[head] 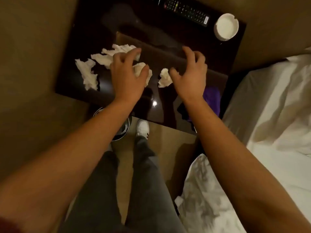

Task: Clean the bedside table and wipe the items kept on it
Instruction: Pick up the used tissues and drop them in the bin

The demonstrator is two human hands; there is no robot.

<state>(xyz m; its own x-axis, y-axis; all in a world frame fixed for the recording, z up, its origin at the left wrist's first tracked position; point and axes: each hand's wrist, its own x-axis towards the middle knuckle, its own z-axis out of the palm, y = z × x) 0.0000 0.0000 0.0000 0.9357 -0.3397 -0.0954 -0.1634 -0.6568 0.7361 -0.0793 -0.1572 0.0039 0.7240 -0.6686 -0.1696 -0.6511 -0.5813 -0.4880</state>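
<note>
The dark glossy bedside table carries several crumpled white tissues along its left and middle. My left hand hovers over one tissue wad, fingers curled and apart, the wad lying between thumb and fingers. My right hand is spread beside another small wad, its fingertips over the edge of a dark flat folder. At the table's far side lie a black remote and a white ashtray. A purple cloth sits at the right edge.
A metal waste bin stands on the floor below the table's front edge, beside my white shoe. A bed with white sheets presses against the table's right side. Beige walls close in on the left and behind.
</note>
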